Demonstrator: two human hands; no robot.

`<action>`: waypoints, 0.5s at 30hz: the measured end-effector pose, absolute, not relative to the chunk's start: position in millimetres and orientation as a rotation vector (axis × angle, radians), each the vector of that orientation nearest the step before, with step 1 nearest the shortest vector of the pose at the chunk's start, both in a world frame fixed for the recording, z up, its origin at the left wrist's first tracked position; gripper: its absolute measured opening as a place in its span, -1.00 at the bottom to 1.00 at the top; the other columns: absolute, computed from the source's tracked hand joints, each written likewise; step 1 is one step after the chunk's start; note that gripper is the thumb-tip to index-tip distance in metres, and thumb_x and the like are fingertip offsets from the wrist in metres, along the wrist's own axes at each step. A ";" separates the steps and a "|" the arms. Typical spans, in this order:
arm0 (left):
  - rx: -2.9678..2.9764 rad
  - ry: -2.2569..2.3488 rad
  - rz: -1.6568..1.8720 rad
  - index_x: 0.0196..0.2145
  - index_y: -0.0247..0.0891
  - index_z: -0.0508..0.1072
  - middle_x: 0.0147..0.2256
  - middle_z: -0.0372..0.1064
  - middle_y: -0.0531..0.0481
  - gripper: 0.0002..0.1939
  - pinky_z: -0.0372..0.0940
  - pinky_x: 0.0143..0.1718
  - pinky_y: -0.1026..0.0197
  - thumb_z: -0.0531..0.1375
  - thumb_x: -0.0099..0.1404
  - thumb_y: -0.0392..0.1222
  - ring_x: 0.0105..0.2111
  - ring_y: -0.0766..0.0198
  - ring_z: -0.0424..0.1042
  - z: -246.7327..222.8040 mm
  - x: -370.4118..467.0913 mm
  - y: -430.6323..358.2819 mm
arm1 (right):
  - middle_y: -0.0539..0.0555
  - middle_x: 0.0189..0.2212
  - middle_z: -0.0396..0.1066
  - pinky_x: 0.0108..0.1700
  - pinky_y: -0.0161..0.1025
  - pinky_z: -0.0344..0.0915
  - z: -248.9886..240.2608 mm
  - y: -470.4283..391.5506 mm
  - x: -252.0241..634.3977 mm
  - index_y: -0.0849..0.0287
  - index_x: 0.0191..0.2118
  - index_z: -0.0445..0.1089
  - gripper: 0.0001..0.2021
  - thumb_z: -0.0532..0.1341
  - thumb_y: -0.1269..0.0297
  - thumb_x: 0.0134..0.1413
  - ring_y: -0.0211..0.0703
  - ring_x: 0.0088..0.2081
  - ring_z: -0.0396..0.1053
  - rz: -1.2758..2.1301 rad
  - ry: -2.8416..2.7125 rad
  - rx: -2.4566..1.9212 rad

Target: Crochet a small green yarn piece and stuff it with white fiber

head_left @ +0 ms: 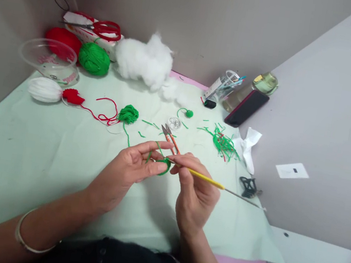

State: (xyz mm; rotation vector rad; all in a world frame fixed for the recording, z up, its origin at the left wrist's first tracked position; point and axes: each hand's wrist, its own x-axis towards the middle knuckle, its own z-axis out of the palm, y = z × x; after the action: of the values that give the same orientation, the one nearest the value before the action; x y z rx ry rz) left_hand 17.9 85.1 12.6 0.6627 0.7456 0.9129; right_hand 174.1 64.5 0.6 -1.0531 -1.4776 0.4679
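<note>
Between thumb and fingers, my left hand (136,158) pinches a small green crochet piece (165,167). Green yarn runs over its raised forefinger and back toward a small green yarn bundle (129,114). My right hand (197,193) is closed round a crochet hook (206,178) with a yellow grip, its tip at the green piece. The hook's far end points out to the right. Just beyond my fingertips, orange thread snips (170,139) lie on the cloth, partly covered by the right hand. A round clear dish (174,123) with small rings sits behind them.
At the back left are a clear plastic tub (48,62), red-handled scissors (106,30), a green yarn ball (94,59) and white stuffing (144,62). To the right lie green yarn scraps (225,144), a phone (247,108), a cup (222,85) and a black clip (248,187).
</note>
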 end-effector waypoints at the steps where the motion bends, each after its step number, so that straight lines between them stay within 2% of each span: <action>1: 0.660 0.761 0.941 0.02 -0.09 0.67 -0.34 0.43 0.07 -0.64 0.29 -0.11 0.26 0.44 0.26 -0.23 -0.26 0.30 0.38 12.3 19.3 84.3 | 0.02 -0.25 0.65 -0.04 -0.01 0.44 -1.5 64.0 173.5 0.00 -0.07 0.57 -0.81 0.22 0.39 0.37 -0.13 -0.27 0.56 0.390 -1.522 -1.062; 2: 0.649 0.772 0.962 0.04 -0.09 0.66 -0.32 0.45 0.06 -0.62 0.29 -0.10 0.25 0.44 0.25 -0.22 -0.25 0.29 0.40 12.0 20.5 83.9 | 0.02 -0.23 0.65 -0.02 0.00 0.42 -3.8 63.1 173.3 -0.02 -0.05 0.57 -0.78 0.23 0.42 0.35 -0.13 -0.26 0.57 0.285 -1.581 -1.071; 4: 0.596 0.767 0.952 0.06 -0.11 0.65 -0.37 0.43 0.08 -0.60 0.29 -0.16 0.26 0.44 0.25 -0.21 -0.38 0.36 0.34 11.5 21.9 84.4 | 0.03 -0.16 0.65 0.06 0.04 0.36 -7.8 61.2 174.4 -0.05 -0.02 0.57 -0.73 0.28 0.47 0.30 -0.14 -0.22 0.58 0.040 -1.708 -1.089; 6: 0.515 0.715 0.867 0.04 -0.17 0.67 -0.47 0.31 0.15 -0.64 0.29 -0.22 0.29 0.42 0.27 -0.21 -0.55 0.47 0.11 11.4 21.3 86.5 | 0.03 -0.14 0.66 0.14 0.08 0.31 -8.9 59.7 177.2 -0.06 0.01 0.55 -0.70 0.27 0.48 0.30 -0.15 -0.21 0.59 -0.082 -1.758 -1.095; 8: 0.437 0.653 0.795 -0.02 -0.25 0.70 -0.54 0.17 0.20 -0.70 0.32 -0.21 0.30 0.42 0.27 -0.22 -0.60 0.51 -0.09 11.7 18.6 89.9 | 0.01 -0.22 0.66 0.15 0.09 0.33 -6.4 59.6 181.1 -0.03 -0.01 0.55 -0.74 0.23 0.46 0.33 -0.16 -0.27 0.57 0.028 -1.662 -1.117; 9: 0.409 0.635 0.788 -0.05 -0.28 0.71 -0.55 0.13 0.22 -0.71 0.33 -0.18 0.29 0.42 0.27 -0.23 -0.60 0.51 -0.12 11.9 16.8 91.6 | 0.00 -0.27 0.65 0.10 0.08 0.38 -4.1 60.2 183.0 -0.01 -0.04 0.56 -0.77 0.22 0.43 0.35 -0.16 -0.32 0.55 0.136 -1.570 -1.123; 12: 0.388 0.634 0.837 -0.10 -0.29 0.72 -0.57 0.08 0.23 -0.75 0.35 -0.13 0.27 0.42 0.25 -0.26 -0.60 0.51 -0.11 12.2 12.8 94.6 | 0.01 -0.37 0.59 -0.16 -0.06 0.46 2.3 63.7 186.3 0.05 -0.16 0.58 -0.85 0.23 0.30 0.36 -0.19 -0.42 0.46 0.464 -1.285 -1.106; 13: 0.405 0.635 0.846 -0.11 -0.27 0.72 -0.55 0.13 0.21 -0.76 0.35 -0.13 0.27 0.41 0.25 -0.27 -0.59 0.50 -0.06 12.0 12.6 94.6 | 0.02 -0.38 0.58 -0.26 -0.13 0.45 3.2 65.0 186.2 0.06 -0.19 0.59 -0.85 0.24 0.26 0.36 -0.21 -0.45 0.45 0.551 -1.225 -1.089; 15: 0.482 0.643 0.844 -0.10 -0.22 0.72 -0.46 0.32 0.12 -0.76 0.33 -0.12 0.27 0.40 0.25 -0.28 -0.52 0.46 0.16 10.7 14.0 92.8 | 0.03 -0.37 0.58 -0.35 -0.21 0.42 2.7 66.8 184.1 0.07 -0.22 0.59 -0.84 0.26 0.21 0.34 -0.22 -0.44 0.46 0.684 -1.184 -1.060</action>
State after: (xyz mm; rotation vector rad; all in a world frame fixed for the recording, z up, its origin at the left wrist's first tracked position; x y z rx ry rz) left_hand 14.0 92.8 10.7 0.4824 0.6430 0.8439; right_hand 184.1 66.8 2.7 -1.0603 -1.1840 0.6841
